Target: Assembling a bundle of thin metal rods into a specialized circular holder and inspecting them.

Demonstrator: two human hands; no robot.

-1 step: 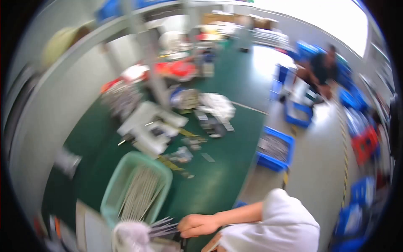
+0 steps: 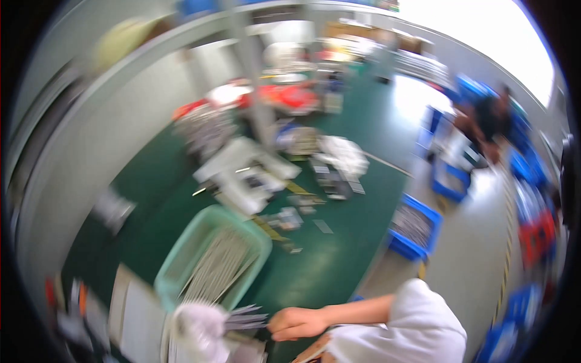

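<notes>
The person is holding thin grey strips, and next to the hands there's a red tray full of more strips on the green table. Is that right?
Not quite: the tray is pale green, not red, as the head view shows. The rest holds: it is full of thin grey strips and lies on the green table, beside the left hand in a white glove and the bare right hand, which hold a bunch of strips.

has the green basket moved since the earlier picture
No. The green basket lies at the same spot on the green table, beside the same white trays.

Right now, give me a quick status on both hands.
Right hand closed on bundle of thin grey strips. Left hand, white-gloved, at the bundle's other end; grip unclear. Green basket of strips directly beyond.
</notes>
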